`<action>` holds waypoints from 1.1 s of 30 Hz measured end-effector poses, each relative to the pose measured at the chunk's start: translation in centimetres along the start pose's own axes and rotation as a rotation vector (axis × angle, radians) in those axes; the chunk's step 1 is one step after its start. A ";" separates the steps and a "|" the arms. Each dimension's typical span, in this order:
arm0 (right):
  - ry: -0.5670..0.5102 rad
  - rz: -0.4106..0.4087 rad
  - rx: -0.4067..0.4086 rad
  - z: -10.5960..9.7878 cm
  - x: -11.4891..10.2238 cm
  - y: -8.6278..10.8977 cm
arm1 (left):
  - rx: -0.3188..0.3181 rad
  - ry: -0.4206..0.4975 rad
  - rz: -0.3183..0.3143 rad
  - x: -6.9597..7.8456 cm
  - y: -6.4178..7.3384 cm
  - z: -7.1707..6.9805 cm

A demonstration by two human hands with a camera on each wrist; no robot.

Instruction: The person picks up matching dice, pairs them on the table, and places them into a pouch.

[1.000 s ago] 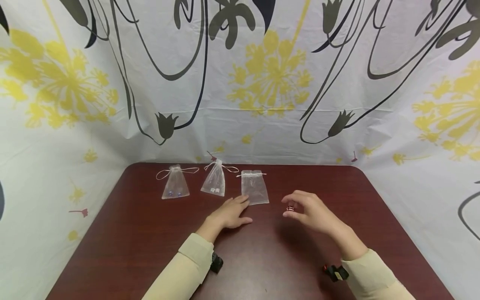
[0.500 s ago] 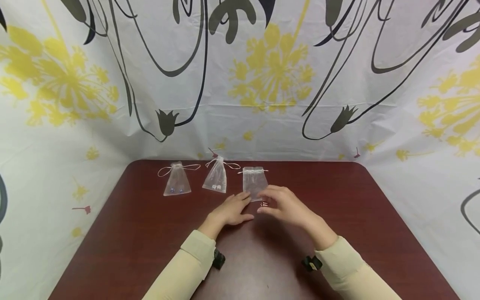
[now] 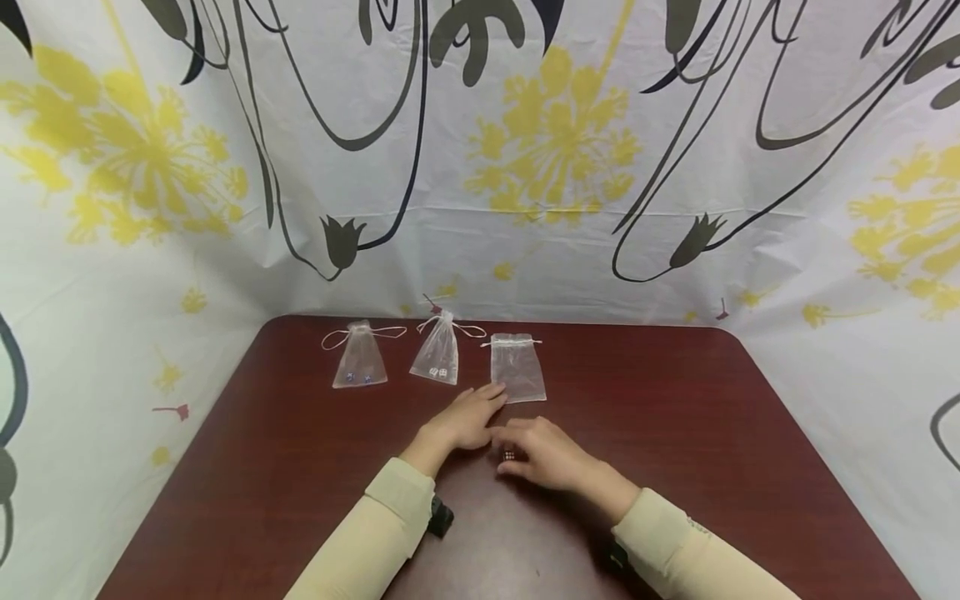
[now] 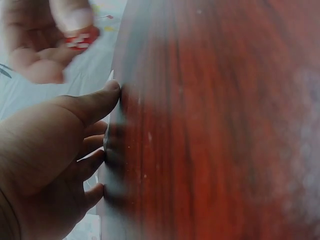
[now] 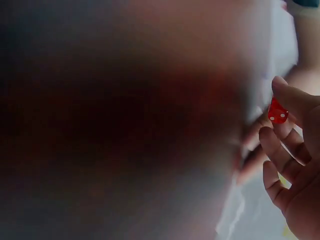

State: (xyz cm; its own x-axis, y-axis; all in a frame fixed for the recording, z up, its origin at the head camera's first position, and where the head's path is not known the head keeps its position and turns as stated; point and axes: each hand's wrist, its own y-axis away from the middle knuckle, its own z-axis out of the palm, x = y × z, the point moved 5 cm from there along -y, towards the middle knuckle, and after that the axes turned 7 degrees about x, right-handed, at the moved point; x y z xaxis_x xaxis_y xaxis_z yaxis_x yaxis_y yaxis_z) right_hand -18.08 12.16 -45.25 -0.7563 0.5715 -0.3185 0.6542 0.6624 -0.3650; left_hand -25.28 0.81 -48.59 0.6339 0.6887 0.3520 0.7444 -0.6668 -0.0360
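Note:
A red die (image 5: 278,112) with white pips is pinched between the thumb and fingers of my right hand (image 3: 546,454), above the table just in front of the left hand. Whether a second die sits behind it I cannot tell. My left hand (image 3: 461,419) lies on the table with its fingers extended. Its fingertips touch the lower left corner of a sheer white drawstring pouch (image 3: 519,371), which lies flat with no dice visible in it. The left wrist view shows the right hand's red die (image 4: 78,42) blurred, above the left thumb.
Two more sheer pouches lie farther left on the dark red wooden table (image 3: 675,433). The left pouch (image 3: 360,354) holds blue dice, and the middle pouch (image 3: 440,350) holds white dice. A patterned curtain (image 3: 555,258) hangs behind the table's far edge.
My right hand has moved left with the red die, across the front of the right pouch, then nearer to me beside the left hand. The left hand stays at the pouch's corner.

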 end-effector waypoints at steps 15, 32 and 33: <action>-0.006 0.004 -0.080 1.1 -0.2 0.9 | -0.001 0.002 0.003 0.1 0.1 -0.2; -0.095 0.177 0.175 -7.3 2.7 5.5 | 0.014 0.039 0.002 0.1 0.2 0.0; -0.091 0.184 0.190 -7.5 2.9 5.9 | 0.014 0.038 0.001 0.1 0.2 0.0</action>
State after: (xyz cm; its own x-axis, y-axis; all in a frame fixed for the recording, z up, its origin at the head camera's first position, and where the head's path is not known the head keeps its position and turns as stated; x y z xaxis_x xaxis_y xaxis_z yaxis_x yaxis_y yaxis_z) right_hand -16.45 21.32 -41.73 -0.6270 0.6223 -0.4687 0.7758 0.4437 -0.4487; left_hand -25.09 0.76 -48.51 0.6265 0.6764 0.3872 0.7466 -0.6634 -0.0492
